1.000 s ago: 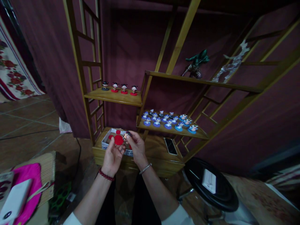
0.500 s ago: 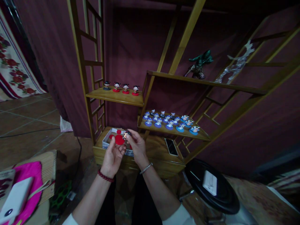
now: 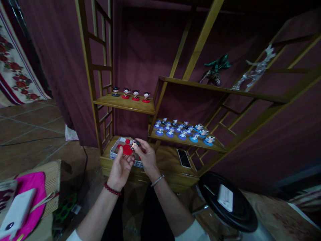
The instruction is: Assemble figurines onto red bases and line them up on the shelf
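My left hand (image 3: 122,170) pinches a round red base (image 3: 127,150) between thumb and fingers. In my right hand (image 3: 146,155) is a small black-haired figurine (image 3: 135,144), tipped over beside that base; whether the two touch I cannot tell. Below and behind both hands lies an open shallow box (image 3: 114,151) with more red discs (image 3: 127,141) in it. Several similar figurines (image 3: 135,95) on round bases stand in a row on the upper left shelf (image 3: 125,104).
Blue and purple figurines (image 3: 182,134) crowd the middle shelf (image 3: 215,145). A phone (image 3: 184,158) lies on the cabinet's lower board. To my right stands a black stool (image 3: 228,201); on the left, a white power bank (image 3: 17,214) rests on pink cloth (image 3: 37,187).
The view has shifted very slightly. Both hands keep their hold on the red base and the figurine, almost unmoved.
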`<state>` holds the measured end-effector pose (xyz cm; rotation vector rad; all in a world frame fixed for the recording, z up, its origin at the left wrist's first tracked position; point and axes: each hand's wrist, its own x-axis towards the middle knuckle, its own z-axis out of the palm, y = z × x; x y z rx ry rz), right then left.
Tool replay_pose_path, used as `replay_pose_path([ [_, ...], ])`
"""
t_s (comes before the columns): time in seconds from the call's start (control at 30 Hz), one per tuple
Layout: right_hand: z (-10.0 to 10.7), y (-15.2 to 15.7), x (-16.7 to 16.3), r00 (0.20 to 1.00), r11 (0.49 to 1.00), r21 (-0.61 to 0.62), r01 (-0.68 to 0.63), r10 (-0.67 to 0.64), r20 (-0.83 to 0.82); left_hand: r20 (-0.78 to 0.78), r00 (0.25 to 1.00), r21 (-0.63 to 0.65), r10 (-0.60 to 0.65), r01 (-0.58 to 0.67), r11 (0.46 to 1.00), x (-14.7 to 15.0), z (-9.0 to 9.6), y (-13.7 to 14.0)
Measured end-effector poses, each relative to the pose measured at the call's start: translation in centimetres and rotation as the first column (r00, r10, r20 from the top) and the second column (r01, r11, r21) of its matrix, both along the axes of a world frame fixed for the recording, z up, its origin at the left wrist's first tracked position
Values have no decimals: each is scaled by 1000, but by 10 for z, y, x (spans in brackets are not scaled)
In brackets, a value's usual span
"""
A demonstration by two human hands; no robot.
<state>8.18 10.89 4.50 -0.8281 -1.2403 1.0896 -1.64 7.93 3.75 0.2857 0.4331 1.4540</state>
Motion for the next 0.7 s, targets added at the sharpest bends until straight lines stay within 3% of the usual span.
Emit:
replay_pose_path([
  [0.7,7,-1,0,999,1000,-19,-20,21,35,-30,1000,5,3,-2,1000,-1,3,-2],
])
